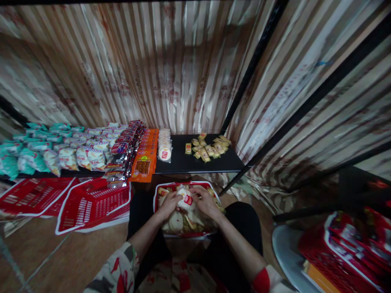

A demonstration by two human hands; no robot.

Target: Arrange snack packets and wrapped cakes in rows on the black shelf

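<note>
Between my two hands is a round white packaged snack (185, 198) with a red label, in a clear wrapper. My left hand (170, 206) closes on its left side, and my right hand (206, 202) grips its right edge. Both are just above a red basket (157, 195) with a white rim, which sits between my knees. More white round packets (176, 221) and small yellowish wrapped packets lie inside the basket, partly hidden by my hands. Ahead on the black shelf (174, 166) stands a row of similar round white packets (165, 147).
Small yellow packets (208, 149) lie loosely on the shelf's right part. Orange packs (143, 162), dark red packs (126, 142), white bags (91, 154) and green bags (32, 158) line its left. Red baskets (94, 203) lie at lower left; a filled basket (317, 244) stands right. Black poles (253, 69) slant nearby.
</note>
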